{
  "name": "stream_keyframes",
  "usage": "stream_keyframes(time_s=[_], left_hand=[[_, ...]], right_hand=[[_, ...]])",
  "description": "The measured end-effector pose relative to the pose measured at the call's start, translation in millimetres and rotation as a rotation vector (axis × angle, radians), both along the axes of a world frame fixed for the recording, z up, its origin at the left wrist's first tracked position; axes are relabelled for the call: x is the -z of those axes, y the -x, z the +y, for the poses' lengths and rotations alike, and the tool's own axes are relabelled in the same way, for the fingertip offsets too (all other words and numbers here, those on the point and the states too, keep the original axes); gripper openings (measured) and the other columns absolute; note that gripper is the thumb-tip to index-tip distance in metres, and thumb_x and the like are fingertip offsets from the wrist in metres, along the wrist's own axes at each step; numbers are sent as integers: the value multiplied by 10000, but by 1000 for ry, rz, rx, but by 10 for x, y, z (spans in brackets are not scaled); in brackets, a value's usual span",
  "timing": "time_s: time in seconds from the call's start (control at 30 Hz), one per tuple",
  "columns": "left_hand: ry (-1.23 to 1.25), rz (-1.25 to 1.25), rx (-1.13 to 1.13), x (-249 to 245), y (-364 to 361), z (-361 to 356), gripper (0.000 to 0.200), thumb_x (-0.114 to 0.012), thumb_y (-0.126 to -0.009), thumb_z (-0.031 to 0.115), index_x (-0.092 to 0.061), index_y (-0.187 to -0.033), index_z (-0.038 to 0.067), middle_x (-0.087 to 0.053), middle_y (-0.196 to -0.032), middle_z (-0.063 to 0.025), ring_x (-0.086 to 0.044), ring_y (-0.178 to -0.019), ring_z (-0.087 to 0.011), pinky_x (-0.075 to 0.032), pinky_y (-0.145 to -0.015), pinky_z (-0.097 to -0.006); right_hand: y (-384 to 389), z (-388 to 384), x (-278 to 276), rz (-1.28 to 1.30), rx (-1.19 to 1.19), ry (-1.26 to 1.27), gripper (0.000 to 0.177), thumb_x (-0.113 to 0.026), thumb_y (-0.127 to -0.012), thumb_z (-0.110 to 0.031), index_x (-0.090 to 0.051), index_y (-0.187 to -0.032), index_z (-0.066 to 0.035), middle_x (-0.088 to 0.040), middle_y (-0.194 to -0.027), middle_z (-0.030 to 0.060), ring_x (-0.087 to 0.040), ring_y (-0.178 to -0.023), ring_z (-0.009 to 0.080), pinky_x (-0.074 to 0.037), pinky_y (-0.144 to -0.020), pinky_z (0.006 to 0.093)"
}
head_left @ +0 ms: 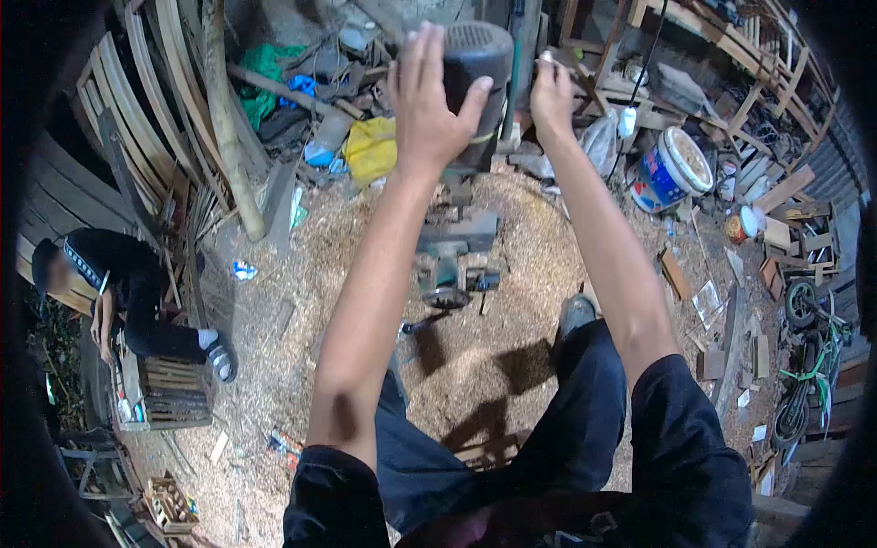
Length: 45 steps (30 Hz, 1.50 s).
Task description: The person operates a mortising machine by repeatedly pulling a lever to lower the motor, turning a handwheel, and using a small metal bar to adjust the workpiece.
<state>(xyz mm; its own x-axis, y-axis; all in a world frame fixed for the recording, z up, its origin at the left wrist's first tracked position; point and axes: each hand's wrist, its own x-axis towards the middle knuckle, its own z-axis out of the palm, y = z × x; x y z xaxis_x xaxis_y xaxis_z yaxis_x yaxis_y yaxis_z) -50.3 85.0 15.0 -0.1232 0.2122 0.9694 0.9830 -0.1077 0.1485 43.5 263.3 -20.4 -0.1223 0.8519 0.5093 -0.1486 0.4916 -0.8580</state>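
Mate: Where are your hands sitting right now?

Me: My left hand (pixel 429 100) is lying spread wide over the dark motor (pixel 477 50) at twelve o'clock, palm on the housing, thumb hooking round its side. My right hand (pixel 552 96) is reaching up just beside the motor at one o'clock. I cannot tell whether it is gripping anything, because the fingertips are blurring into the clutter.

Mate: And the machine itself?

Me: It is standing on the sawdust floor (pixel 539 228) straight ahead of my knees, the motor sitting above the green-grey base (pixel 455 247).

Mate: What is worrying you?

Me: I am only resting on the housing, not clamping it, so I am thinking the top-heavy thing could be tipping if I am leaning my weight on it. Loose sawdust could be letting my shoe (pixel 575 315) slide. If the motor is hot or live, my flat palm is taking all of it. A person (pixel 137 283) is sitting on a crate (pixel 169 393) at nine o'clock, well apart, and a bucket (pixel 671 169) at two o'clock is lying near enough to be catching a toppling machine
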Motion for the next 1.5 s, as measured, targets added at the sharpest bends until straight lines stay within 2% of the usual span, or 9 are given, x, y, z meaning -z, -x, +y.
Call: stream_keyframes(time_s=[0.17,0.3,0.37,0.43,0.57,0.87,1.0,1.1,1.5], left_hand=[[-25,-30,-23,-44,-43,207,503,-750,-780,233,-544,-1193,34,-558,-1217,-170,-453,-1256,-394,-326,-1098,-488],[-24,-33,-15,-50,-51,224,481,-744,-784,213,-527,-1171,30,-540,-1210,-175,-446,-1248,-400,-315,-1104,-499],[-20,-13,3,-41,-19,228,489,-748,-785,211,-524,-1181,29,-536,-1217,-178,-446,-1243,-405,-314,-1104,-501],[-4,-11,0,-34,-8,215,498,-752,-785,215,-523,-1186,28,-538,-1216,-178,-447,-1241,-406,-313,-1105,-498],[-25,12,3,9,4,222,495,-749,-804,227,-521,-1197,32,-541,-1230,-175,-441,-1251,-403,-305,-1112,-498],[227,-107,-18,5,-110,-44,709,-715,-820,218,-394,-1420,19,-376,-1481,-202,-243,-1432,-429,-237,-1177,-483],[276,-166,8,49,-198,-110,735,-699,-829,200,-361,-1449,-4,-342,-1512,-234,-230,-1443,-442,-238,-1181,-465],[295,-202,61,98,-289,-211,730,-692,-830,175,-358,-1449,-19,-309,-1535,-249,-251,-1444,-428,-242,-1180,-452],[390,-435,340,300,-510,-627,628,-642,-888,94,-381,-1447,-21,-428,-1473,-220,-441,-1345,-302,-316,-1135,-382]], right_hand=[[472,847,-210,-178,-178,39,780,-486,-944,-640,-510,-1272,67,-607,-1210,261,-571,-1151,341,-413,-1000,404],[787,1265,-694,-138,-283,69,849,-482,-882,-744,-674,-1029,70,-689,-968,191,-652,-911,270,-491,-866,381],[622,986,-1144,-61,-366,55,519,-512,-974,-492,-653,-880,-2,-620,-714,92,-589,-595,176,-482,-595,316],[442,504,-1683,130,-392,186,640,-509,-902,-689,-511,-595,-128,-456,-487,32,-406,-398,155,-337,-427,295],[238,497,-1803,54,-815,347,701,-472,-812,-828,-486,-612,-156,-456,-514,16,-459,-458,168,-380,-484,307],[-69,123,-1469,-27,-855,196,458,-503,-966,-343,-423,-579,-112,-384,-485,44,-386,-433,187,-332,-467,341],[-216,-96,-1141,51,-771,61,422,-456,-931,-263,-424,-556,-72,-429,-497,68,-416,-435,189,-350,-469,329],[-223,-106,-937,95,-685,-81,524,-508,-947,-436,-455,-565,-81,-467,-511,64,-441,-440,185,-373,-478,321],[-512,-659,-734,193,-523,-239,351,-472,-886,-148,-456,-563,-11,-468,-533,43,-420,-496,127,-324,-500,295]])
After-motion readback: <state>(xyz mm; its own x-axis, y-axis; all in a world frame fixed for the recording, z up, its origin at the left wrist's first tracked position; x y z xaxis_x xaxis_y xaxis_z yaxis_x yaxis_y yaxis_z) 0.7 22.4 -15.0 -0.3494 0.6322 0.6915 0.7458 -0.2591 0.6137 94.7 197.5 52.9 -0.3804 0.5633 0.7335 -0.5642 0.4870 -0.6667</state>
